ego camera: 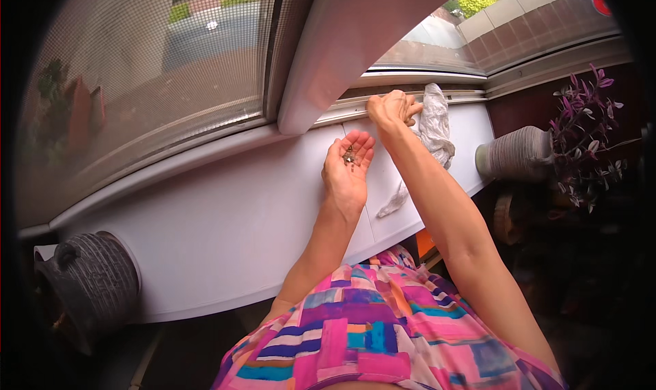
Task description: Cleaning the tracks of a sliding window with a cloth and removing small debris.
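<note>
Palm up above the white windowsill (220, 210), my left hand (350, 172) is cupped around small dark bits of debris (349, 157). My right hand (394, 108) reaches to the window frame's track (353, 108), its fingers bent down at the rail. Whether those fingertips pinch anything is hidden. Just right of this hand a crumpled whitish cloth (436, 126) lies from the track onto the sill. A narrow end of similar cloth (393, 203) shows on the sill left of my right forearm.
A dark ribbed ceramic pot (95, 277) stands at the sill's left end. At the right end is a grey ribbed pot (517, 152) with a purple-leaved plant (589, 129). A window with a mesh screen (154, 72) and a thick white post (333, 47) border the sill.
</note>
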Demonstrator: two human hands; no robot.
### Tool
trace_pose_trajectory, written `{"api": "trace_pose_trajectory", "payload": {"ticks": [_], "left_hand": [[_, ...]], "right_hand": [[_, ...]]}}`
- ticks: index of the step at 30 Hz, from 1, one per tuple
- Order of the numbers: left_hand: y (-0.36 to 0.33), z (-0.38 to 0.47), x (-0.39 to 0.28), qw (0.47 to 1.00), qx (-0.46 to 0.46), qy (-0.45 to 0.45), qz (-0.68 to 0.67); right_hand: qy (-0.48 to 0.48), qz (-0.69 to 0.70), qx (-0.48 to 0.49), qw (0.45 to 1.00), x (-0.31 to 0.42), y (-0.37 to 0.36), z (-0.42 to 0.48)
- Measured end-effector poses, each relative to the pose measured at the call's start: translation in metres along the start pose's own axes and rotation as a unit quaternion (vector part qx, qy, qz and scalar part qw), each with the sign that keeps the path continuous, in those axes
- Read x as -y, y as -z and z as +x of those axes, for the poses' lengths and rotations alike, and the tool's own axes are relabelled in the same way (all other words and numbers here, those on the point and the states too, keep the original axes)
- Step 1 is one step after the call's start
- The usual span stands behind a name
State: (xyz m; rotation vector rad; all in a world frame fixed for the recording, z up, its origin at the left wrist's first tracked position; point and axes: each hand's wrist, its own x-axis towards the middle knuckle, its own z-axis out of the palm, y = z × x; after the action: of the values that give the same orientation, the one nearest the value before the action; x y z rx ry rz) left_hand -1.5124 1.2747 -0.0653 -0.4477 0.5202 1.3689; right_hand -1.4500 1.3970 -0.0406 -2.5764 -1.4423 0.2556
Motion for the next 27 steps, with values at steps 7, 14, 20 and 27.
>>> {"api": "trace_pose_trajectory", "payload": {"ticks": [7, 14, 20, 27], "left_hand": [[-0.001, -0.006, 0.005, 1.000, 0.005, 0.013, 0.014], [0.003, 0.004, 0.012, 0.997, 0.073, 0.018, 0.007], [-0.003, 0.000, 0.011, 0.992, 0.120, 0.040, 0.008], [-0.003, -0.001, 0.007, 0.991, 0.120, 0.057, 0.018]], "right_hand": [[0.079, 0.186, 0.075, 0.976, -0.044, 0.006, 0.011], [0.285, 0.320, 0.130, 0.894, -0.072, 0.065, -0.055], [0.337, 0.276, 0.116, 0.893, -0.085, 0.060, -0.057], [0.413, 0.162, -0.023, 0.896, -0.097, 0.057, -0.053]]}}
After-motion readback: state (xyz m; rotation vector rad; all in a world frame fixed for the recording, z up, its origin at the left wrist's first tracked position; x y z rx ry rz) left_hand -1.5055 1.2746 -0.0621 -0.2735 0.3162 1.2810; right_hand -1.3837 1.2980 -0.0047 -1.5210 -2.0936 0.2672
